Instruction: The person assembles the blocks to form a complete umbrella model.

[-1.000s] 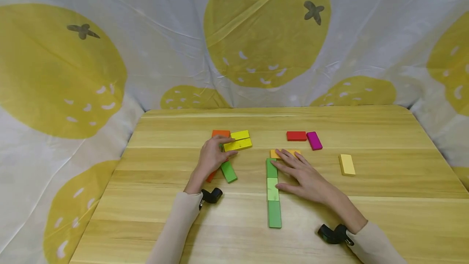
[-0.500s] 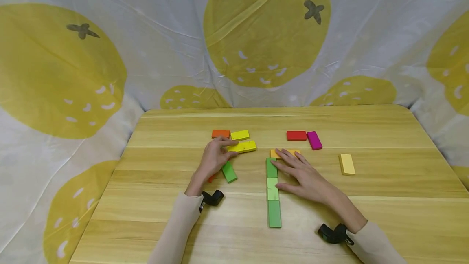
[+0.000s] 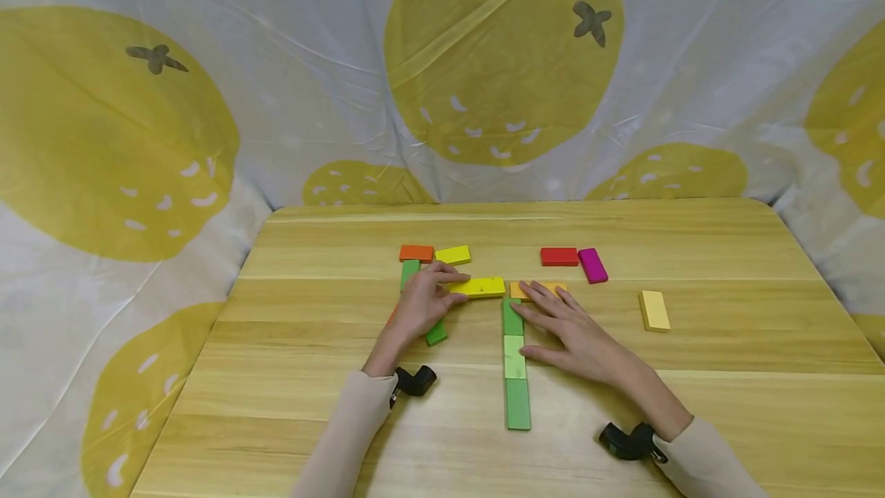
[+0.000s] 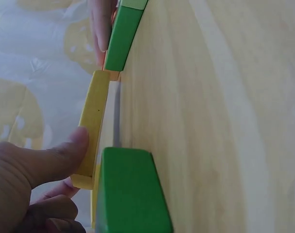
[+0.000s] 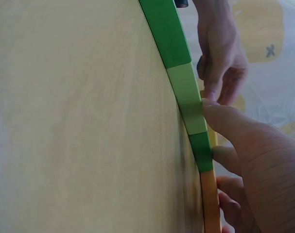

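My left hand pinches a yellow wooden block between thumb and fingers. The block points right, its far end close to a light-orange block. In the left wrist view a gap shows between the yellow block and the tabletop. My right hand lies spread over the light-orange block and the top of a column. That column joins a dark green block, a light green block and another green block end to end. My right thumb touches the light green one.
Left of the column lie an orange block, a second yellow block and green blocks, partly behind my left hand. A red block, a magenta block and a cream block lie right on the wooden table.
My left hand has carried the yellow block right and slightly nearer, from beside the second yellow block to beside the light-orange one. My right hand has stayed in place.
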Demonstrator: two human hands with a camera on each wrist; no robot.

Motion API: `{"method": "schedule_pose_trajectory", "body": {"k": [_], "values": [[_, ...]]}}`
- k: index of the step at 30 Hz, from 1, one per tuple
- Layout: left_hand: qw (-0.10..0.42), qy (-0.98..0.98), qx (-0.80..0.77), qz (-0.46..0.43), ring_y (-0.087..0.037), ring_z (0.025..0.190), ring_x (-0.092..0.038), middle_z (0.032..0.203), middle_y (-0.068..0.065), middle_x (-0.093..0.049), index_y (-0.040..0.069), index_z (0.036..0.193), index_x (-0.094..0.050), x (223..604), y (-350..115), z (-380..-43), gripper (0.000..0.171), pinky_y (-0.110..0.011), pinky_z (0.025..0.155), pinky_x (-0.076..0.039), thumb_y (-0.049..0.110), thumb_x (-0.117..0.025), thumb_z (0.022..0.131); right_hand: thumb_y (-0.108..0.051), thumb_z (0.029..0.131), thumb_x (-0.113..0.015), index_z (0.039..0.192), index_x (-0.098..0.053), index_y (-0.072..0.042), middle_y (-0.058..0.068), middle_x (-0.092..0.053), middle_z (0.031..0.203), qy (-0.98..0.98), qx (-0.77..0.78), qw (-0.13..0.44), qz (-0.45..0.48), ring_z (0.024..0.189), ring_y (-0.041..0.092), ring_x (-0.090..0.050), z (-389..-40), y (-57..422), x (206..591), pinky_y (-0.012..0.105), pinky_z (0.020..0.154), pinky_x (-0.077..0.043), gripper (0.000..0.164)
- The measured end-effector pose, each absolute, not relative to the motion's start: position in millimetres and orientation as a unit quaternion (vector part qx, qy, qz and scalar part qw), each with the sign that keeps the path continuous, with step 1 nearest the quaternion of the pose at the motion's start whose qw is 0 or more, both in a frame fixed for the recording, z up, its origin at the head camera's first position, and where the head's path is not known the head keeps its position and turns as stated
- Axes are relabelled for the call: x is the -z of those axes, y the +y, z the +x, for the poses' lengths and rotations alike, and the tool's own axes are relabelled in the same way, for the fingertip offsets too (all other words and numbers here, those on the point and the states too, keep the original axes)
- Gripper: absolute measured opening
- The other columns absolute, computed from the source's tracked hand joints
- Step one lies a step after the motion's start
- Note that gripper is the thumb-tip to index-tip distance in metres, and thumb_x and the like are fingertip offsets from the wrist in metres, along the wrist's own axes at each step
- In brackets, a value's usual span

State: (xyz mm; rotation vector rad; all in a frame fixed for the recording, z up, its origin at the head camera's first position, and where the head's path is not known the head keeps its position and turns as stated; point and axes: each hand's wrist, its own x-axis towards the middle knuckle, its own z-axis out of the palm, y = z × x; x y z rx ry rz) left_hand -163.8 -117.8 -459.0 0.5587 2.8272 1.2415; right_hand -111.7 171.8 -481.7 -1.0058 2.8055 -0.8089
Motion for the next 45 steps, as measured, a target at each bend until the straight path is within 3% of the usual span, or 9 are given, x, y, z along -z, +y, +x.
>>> {"method": "schedule_pose_trajectory", "body": {"k": [15,45], "values": [[0.003,0.905,-0.377,0.199,-0.020,0.086,-0.061,0.114,-0.009,-0.074,0.007,0.112,-0.081,467,-110,-172,0.027,-0.024,0.072,-0.048,0.009,-0.084,0.086,-0.049,0.099,-0.067,0.158,-0.045,-0.020,0.009,-0.026,0.172,0.907,0.264,0.023,-0.328,0.159,0.035,-0.023,-112,172,482,0.063,0.127,-0.014,0.070],[0.026,0.910,-0.366,0.193,-0.016,0.079,-0.055,0.114,-0.008,-0.074,0.007,0.112,-0.081,465,-108,-174,0.028,-0.021,0.068,-0.043,0.008,-0.085,0.085,-0.048,0.098,-0.068,0.158,-0.045,-0.020,0.009,-0.027,0.172,0.908,0.263,0.028,-0.325,0.159,0.035,-0.023,-113,171,481,0.064,0.126,-0.014,0.070]]}}
